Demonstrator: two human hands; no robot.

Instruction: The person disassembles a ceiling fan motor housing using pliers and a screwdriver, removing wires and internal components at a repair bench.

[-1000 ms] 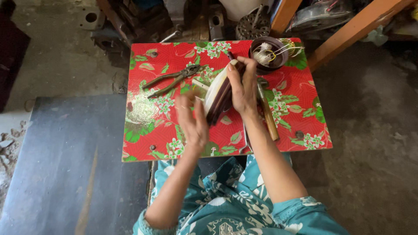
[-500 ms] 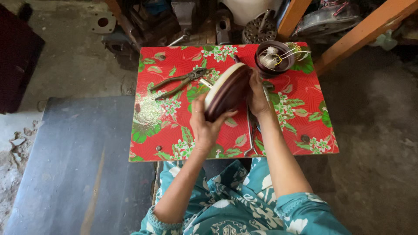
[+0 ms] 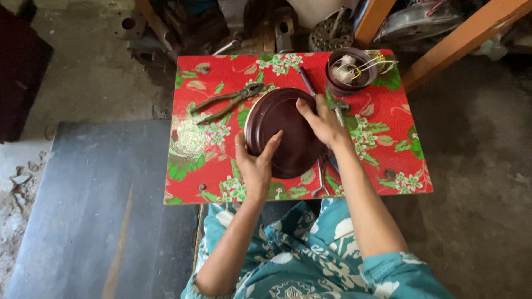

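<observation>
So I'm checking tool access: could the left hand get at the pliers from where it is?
Probably yes. The left hand grips the brown round cover, but the pliers lie uncovered beside it on the floral table, nothing between.

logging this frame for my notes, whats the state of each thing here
dark brown round cover: flat on the table, held at its edges by both hands
left hand: gripping the cover's near rim
right hand: fingers spread on the cover's right side
pliers: lying untouched, handles apart
brown cup: upright, holding wires
table: covered by a red floral cloth
</observation>
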